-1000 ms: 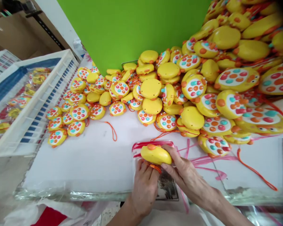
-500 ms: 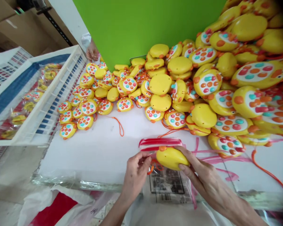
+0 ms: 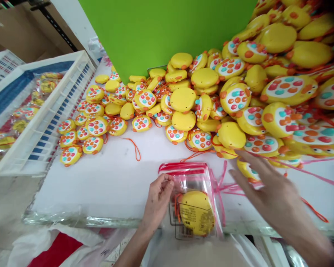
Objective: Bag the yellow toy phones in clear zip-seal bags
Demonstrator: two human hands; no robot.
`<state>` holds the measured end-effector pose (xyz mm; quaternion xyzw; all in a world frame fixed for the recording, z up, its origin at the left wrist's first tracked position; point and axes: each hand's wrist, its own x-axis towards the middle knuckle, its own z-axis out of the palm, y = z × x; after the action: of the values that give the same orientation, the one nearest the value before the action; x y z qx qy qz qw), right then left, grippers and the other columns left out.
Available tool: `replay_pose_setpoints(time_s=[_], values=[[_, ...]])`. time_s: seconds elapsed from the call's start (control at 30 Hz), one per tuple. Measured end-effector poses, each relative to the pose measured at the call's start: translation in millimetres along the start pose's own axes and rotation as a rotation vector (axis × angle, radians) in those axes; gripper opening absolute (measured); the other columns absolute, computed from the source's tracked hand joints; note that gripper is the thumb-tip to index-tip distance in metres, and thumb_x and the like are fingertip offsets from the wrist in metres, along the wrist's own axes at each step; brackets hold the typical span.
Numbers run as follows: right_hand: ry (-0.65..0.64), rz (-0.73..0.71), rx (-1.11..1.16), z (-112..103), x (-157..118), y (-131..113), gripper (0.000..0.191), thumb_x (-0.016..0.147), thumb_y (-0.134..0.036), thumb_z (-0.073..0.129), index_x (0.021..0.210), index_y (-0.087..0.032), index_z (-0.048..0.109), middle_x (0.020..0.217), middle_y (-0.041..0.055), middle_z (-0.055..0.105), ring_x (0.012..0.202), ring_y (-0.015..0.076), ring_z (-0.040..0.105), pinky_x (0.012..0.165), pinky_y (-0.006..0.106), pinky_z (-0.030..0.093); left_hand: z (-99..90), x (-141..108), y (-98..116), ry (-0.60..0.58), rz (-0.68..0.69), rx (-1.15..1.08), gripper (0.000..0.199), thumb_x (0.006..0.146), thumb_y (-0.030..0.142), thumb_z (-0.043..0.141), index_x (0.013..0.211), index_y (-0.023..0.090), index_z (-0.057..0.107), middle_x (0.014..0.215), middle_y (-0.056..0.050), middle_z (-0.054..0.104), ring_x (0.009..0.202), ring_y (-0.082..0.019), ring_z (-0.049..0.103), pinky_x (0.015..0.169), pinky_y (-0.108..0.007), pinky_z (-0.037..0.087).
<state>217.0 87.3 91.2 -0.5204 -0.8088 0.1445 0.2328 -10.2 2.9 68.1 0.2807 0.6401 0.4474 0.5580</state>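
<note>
Left hand (image 3: 158,196) pinches the left side of a clear plastic bag (image 3: 195,178) near its red zip top, grip clenched on the film. Bag lies flat at the counter (image 3: 105,185) front edge, mouth pointing away toward the pile, bottom hanging slightly past the edge. Inside it, a yellow toy (image 3: 197,212) sits low in the bag, plain back up, orange cord (image 3: 177,204) bunched at its left side. Toy is roughly oval; long axis runs about along the bag, near to far, tilted a bit. Printed label shows through the bag under the toy.

Right hand (image 3: 267,185) hovers blurred to the right of the bag, fingers spread, grip released, holding nothing, apart from the bag and just over a loose toy at the pile's near edge.

Open room: bare white counter strip left of the bag, running to the white crate (image 3: 44,122) at far left. Crate holds bagged toys. Toy pile (image 3: 239,92) crowds the back and right, stacked high at right, close behind the bag. Green board (image 3: 161,33) stands upright behind the pile. Loose orange string (image 3: 133,148) lies on the bare strip. Pink strings (image 3: 231,187) trail right of the bag. Front counter edge is wrapped in clear film.
</note>
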Motion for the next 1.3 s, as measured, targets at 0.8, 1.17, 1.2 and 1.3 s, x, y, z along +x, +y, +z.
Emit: replay_pose_setpoints(time_s=[0.8, 1.17, 1.2, 1.3], values=[[0.009, 0.114, -0.012, 20.3, -4.4, 26.0, 0.016, 0.086, -0.031, 0.049, 0.080, -0.023, 0.061, 0.072, 0.0018, 0.068, 0.058, 0.0166, 0.063, 0.055, 0.028, 0.046, -9.8, -2.9, -13.0, -0.042, 0.021, 0.179, 0.023, 0.090, 0.039, 0.047, 0.092, 0.019, 0.058, 0.090, -0.008, 0.071, 0.084, -0.021, 0.067, 0.078, -0.030, 0.050], [-0.264, 0.184, 0.187, -11.7, -32.7, 33.2, 0.014, 0.089, -0.031, 0.048, 0.088, -0.026, 0.061, 0.084, 0.0027, 0.067, 0.060, 0.0148, 0.060, 0.056, 0.028, 0.048, -16.8, -1.7, -9.3, -0.089, -0.003, 0.067, 0.020, 0.089, 0.036, 0.054, 0.087, 0.017, 0.059, 0.098, -0.009, 0.071, 0.097, -0.024, 0.065, 0.085, -0.033, 0.049], [-0.253, 0.165, 0.266, -3.5, -28.2, 18.7, 0.016, 0.090, -0.028, 0.045, 0.095, -0.025, 0.061, 0.089, 0.0032, 0.067, 0.062, 0.0139, 0.061, 0.056, 0.027, 0.048, -16.3, -1.5, -9.1, -0.089, 0.003, 0.065, 0.019, 0.088, 0.035, 0.054, 0.087, 0.016, 0.060, 0.099, -0.010, 0.071, 0.098, -0.024, 0.065, 0.085, -0.033, 0.049], [-0.294, 0.157, 0.384, 18.5, -18.8, -6.1, 0.030, 0.093, -0.026, 0.039, 0.117, -0.020, 0.056, 0.080, 0.0029, 0.068, 0.058, 0.0132, 0.061, 0.055, 0.025, 0.049, -15.9, -0.5, -9.4, -0.089, 0.023, 0.061, 0.018, 0.089, 0.032, 0.054, 0.087, 0.016, 0.062, 0.098, -0.009, 0.071, 0.099, -0.024, 0.064, 0.088, -0.034, 0.048]])
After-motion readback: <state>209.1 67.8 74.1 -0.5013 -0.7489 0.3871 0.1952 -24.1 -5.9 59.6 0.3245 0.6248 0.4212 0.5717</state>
